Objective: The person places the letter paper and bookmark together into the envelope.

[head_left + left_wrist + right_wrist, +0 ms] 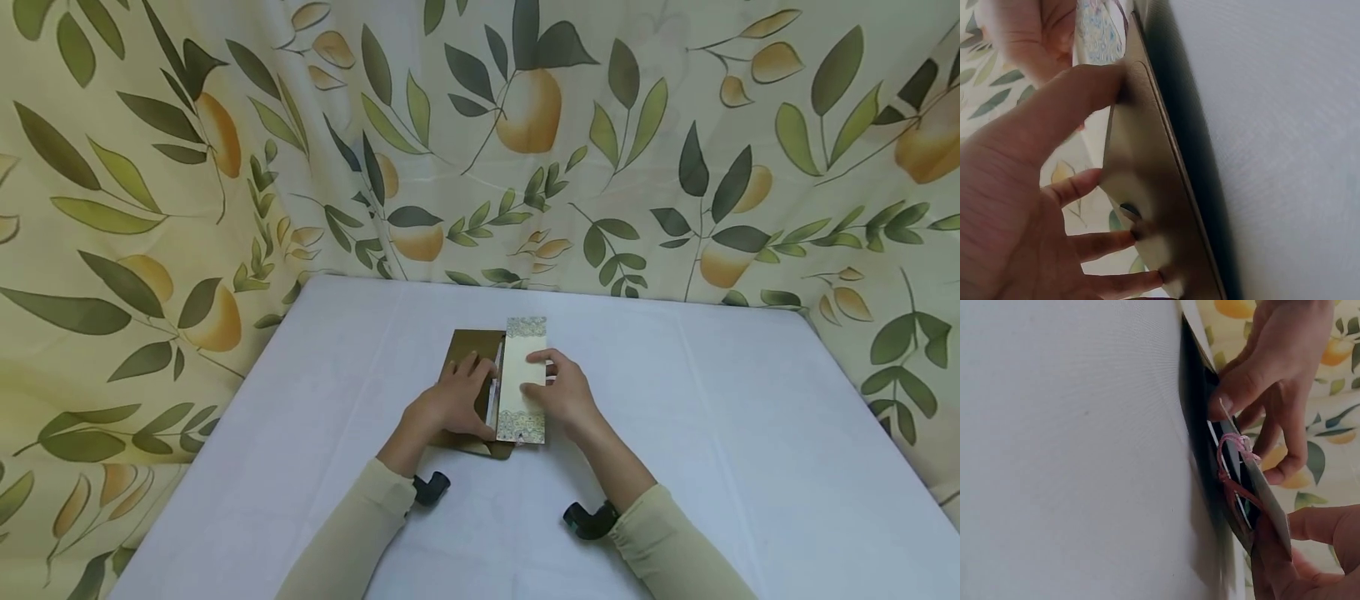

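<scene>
A flat brown folder (472,350) with a rounded corner lies on the white table. Over its right side is a long cream card (517,367) with patterned bands at both ends. The person's right hand (567,396) pinches the card's right edge, thumb on top and fingers beneath. Their left hand (456,404) is spread over the folder, thumb near the front and fingers towards the back. In the left wrist view its fairly straight fingers (1107,244) touch the folder's surface. A knotted pink cord (1232,465) hangs at the card's end in the right wrist view, above the dark gap beneath.
White cloth (712,433) covers the table, reaching back to a curtain (480,167) printed with fruit and leaves. Black wrist cameras (592,521) sit at both cuffs, close over the cloth.
</scene>
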Tool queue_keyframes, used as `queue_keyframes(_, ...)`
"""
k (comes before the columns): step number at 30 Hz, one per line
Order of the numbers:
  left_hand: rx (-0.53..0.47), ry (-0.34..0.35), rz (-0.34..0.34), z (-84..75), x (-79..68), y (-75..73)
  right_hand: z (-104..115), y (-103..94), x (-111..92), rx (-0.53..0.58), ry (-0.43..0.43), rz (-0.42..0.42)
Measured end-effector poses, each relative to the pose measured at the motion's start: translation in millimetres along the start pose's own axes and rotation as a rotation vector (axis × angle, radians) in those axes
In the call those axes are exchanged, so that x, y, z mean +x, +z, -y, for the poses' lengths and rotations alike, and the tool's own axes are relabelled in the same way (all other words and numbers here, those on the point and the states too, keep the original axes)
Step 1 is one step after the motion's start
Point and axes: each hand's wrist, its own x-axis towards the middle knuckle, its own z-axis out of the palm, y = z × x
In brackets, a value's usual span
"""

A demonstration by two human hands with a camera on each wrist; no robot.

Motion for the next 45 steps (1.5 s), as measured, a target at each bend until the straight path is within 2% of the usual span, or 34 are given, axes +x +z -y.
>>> queue_keyframes(9,-0.008,-0.031,-0.010,-1.0,-0.5,-0.9,-3.2,0.2,-0.3,-0.017,0.022,0.012)
queue_keyframes(21,-0.016,-0.027,-0.026,0.6,1.2,-1.1,-4.4,-0.5,-0.4,-0.029,0.047,0.030)
queue_keyframes(28,-0.021,-0.022,-0.015,0.1,1.4,-0.8,-2.0,-0.4,2.6,-0.021,0.034,0.022)
queue_keyframes(35,-0.006,-0.023,-0.009,-0.1,2.7,0.2,3.5,2.8,4.6,-0.105,-0.014,0.010)
queue_keyframes(45,0.019,-0.045,0.009,-1.3,4.3,1.3,2.1,4.0,8.0,-0.031,0.041,0.055)
